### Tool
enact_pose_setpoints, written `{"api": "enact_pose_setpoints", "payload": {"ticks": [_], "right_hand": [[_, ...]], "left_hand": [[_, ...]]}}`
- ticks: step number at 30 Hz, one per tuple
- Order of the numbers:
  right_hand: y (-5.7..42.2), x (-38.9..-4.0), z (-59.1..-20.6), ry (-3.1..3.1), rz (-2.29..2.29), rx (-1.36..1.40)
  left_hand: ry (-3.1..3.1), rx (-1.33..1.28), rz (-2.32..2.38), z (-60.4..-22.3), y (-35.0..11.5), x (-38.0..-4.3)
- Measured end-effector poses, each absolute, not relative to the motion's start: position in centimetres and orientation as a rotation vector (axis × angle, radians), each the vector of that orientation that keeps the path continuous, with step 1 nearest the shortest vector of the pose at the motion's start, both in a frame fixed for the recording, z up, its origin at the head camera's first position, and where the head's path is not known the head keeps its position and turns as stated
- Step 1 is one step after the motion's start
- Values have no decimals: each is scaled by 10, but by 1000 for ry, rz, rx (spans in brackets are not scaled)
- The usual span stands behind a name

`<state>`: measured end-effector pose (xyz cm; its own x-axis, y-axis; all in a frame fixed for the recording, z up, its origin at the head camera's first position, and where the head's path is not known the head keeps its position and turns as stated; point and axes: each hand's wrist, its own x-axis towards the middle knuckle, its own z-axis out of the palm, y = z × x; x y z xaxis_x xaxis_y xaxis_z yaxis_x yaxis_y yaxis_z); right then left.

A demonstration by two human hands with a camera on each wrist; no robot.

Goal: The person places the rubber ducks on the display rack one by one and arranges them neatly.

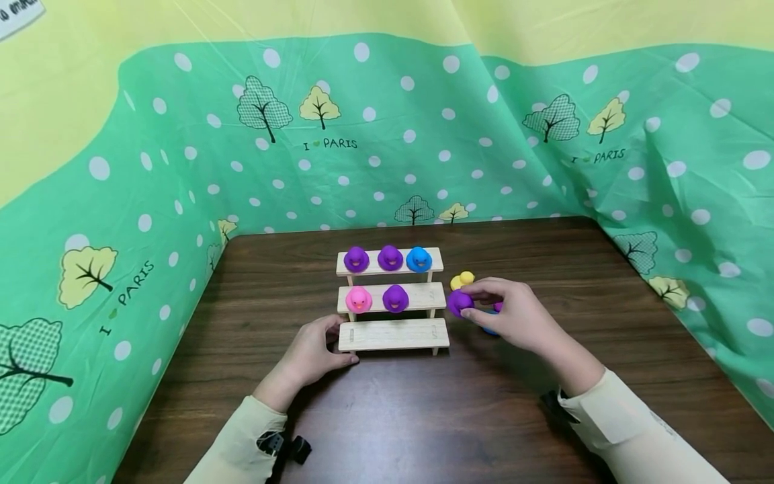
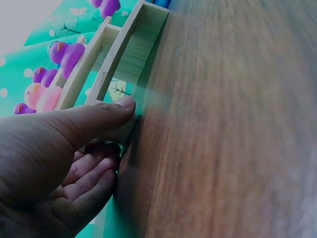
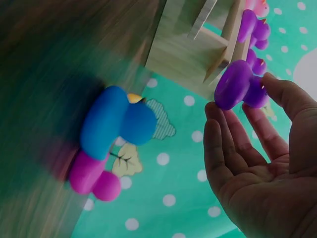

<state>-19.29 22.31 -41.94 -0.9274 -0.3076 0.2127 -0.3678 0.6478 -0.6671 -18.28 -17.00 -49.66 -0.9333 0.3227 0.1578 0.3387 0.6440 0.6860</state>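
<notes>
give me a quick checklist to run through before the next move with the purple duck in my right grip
1. Right grip has the held purple duck: ok, pinched between thumb and fingers.
2. Left grip at the wooden stand: ok, thumb and fingers at its left end; firmness, cannot tell.
3. Room on the middle tier: ok, bare at its right end.
4. Lowest tier free: ok, no duck on it.
5. Table right of the stand clear: not ok, a yellow duck, blue duck and magenta duck are there.
6. Held duck apart from the stand: cannot tell.
</notes>
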Motion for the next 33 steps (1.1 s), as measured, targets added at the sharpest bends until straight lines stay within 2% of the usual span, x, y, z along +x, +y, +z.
{"api": "enact_pose_setpoints", "payload": {"ticks": [15,33], "right_hand": [[190,-212,-422,-2654,1233,736],[171,-216,-423,-2685,1170,710]], "left_hand": [[-2832,-573,-1178,-496,-170,-184],[-2829,-581,-1211,-497,-171,-184]]}}
